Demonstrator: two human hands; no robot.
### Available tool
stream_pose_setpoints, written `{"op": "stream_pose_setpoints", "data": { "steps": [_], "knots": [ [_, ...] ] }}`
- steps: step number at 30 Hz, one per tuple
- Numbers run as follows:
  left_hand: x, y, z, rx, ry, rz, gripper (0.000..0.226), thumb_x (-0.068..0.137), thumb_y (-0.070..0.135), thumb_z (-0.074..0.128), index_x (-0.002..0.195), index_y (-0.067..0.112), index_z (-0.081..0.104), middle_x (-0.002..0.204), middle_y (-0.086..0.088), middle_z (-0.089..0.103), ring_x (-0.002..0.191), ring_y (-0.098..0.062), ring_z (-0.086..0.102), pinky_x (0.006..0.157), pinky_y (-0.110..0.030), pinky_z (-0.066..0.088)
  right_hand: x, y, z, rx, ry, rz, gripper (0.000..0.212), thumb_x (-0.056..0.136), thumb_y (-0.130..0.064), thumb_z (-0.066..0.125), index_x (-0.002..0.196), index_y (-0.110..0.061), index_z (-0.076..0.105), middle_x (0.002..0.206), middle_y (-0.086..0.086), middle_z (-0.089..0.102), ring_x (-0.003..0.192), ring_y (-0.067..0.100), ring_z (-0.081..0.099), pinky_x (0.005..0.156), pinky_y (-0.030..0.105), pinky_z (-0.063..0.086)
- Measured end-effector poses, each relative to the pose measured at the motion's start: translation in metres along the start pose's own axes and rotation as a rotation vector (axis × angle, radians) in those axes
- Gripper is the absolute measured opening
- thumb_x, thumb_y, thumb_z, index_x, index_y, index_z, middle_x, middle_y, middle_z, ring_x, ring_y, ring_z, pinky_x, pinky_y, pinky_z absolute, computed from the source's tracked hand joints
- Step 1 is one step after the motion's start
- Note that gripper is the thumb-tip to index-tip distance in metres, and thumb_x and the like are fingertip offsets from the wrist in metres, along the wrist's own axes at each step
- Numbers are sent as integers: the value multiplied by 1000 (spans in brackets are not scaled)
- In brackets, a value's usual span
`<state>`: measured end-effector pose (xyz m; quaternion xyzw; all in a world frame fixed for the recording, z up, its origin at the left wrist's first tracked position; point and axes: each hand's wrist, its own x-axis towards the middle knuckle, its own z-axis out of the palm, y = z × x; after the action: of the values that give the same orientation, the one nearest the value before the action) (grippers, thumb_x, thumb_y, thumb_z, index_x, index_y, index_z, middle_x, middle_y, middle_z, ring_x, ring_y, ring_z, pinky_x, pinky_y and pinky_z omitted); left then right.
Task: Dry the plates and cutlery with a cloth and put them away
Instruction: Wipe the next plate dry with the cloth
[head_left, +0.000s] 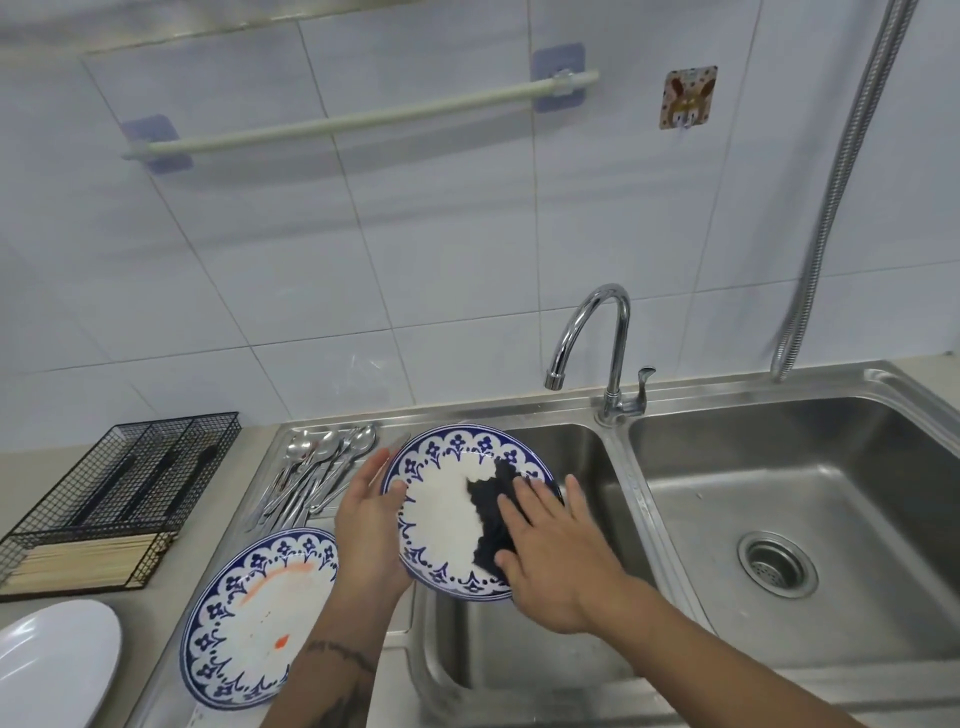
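My left hand grips the left rim of a white plate with a blue patterned border, held tilted above the left sink basin. My right hand presses a dark cloth flat against the plate's right half. A second blue-bordered plate with orange smears lies on the steel drainboard to the lower left. Several spoons and other cutlery lie in a pile on the drainboard behind it.
A black wire cutlery basket holding wooden chopsticks stands on the counter at left. A plain white dish sits at the bottom left corner. The faucet rises between the two basins; the right basin has a drain strainer. A towel rail hangs on the tiled wall.
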<state>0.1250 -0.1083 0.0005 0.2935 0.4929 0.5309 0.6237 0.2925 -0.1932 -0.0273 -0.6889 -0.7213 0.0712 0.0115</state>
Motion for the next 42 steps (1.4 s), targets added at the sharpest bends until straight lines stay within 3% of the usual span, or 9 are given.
{"op": "stream_pose_setpoints", "data": {
  "steps": [5, 9, 12, 19, 26, 32, 35, 39, 42],
  "knots": [
    [4, 11, 2, -47, -71, -26, 41, 98, -7, 46, 120, 23, 65, 123, -17, 68, 113, -39, 66, 98, -60, 50, 18, -38, -15, 86, 28, -132, 66, 97, -45, 20, 154, -21, -1, 162, 3, -11, 147, 18, -17, 113, 57, -15],
    [9, 23, 1, -50, -135, -6, 40, 97, -10, 47, 113, 22, 64, 128, -11, 66, 113, -33, 65, 104, -56, 47, 53, -27, -25, -71, 109, 70, 78, 83, -52, -4, 154, -20, -6, 160, 4, -20, 146, 21, -22, 109, 65, -15],
    [27, 38, -14, -65, -153, 5, 40, 97, -10, 46, 118, 19, 63, 130, -8, 66, 114, -32, 64, 104, -55, 47, 37, -31, -25, -145, 52, 127, 79, 83, -53, -4, 154, -20, -3, 161, 5, -15, 147, 22, -18, 106, 68, -16],
    [45, 49, -35, -67, -214, -35, 40, 98, -9, 44, 112, 20, 66, 126, -17, 67, 115, -39, 64, 103, -59, 47, 49, -102, -20, 114, 22, -22, 70, 90, -54, 5, 154, -27, -5, 161, -4, -17, 145, 13, -21, 111, 62, -15],
    [62, 69, -61, -109, -250, -47, 39, 97, -9, 47, 118, 19, 62, 130, -12, 65, 105, -31, 66, 99, -53, 51, 60, -96, -25, -132, 52, 234, 67, 95, -52, 10, 154, -22, -2, 162, 1, -12, 146, 21, -19, 105, 70, -16],
    [75, 75, -75, -109, -239, -60, 38, 98, -6, 47, 114, 24, 66, 125, -12, 68, 110, -33, 67, 95, -51, 54, 51, -157, -24, 220, -12, 12, 61, 101, -48, 18, 155, -27, -1, 161, -4, -13, 146, 11, -18, 117, 48, -12],
    [73, 72, -74, -123, -232, -110, 40, 98, -5, 46, 113, 25, 67, 120, -14, 69, 102, -31, 67, 87, -45, 56, 68, -165, -24, 289, 53, 13, 62, 100, -50, 20, 155, -28, 0, 161, -6, -13, 145, 9, -18, 117, 47, -12],
    [85, 83, -73, -190, -178, -144, 37, 99, -3, 47, 120, 25, 62, 121, -14, 68, 102, -33, 69, 86, -48, 57, 58, -161, -27, 179, 211, 6, 60, 96, -53, 25, 152, -30, 21, 161, -6, 14, 147, 11, 4, 116, 52, -10],
    [93, 89, -71, -259, -108, -189, 39, 101, -3, 45, 126, 24, 57, 115, -11, 66, 95, -29, 68, 77, -44, 57, 51, -150, -26, 68, 378, -93, 50, 89, -41, 48, 136, -27, 45, 138, -8, 48, 130, 13, 37, 117, 53, 7]
  ]
}}
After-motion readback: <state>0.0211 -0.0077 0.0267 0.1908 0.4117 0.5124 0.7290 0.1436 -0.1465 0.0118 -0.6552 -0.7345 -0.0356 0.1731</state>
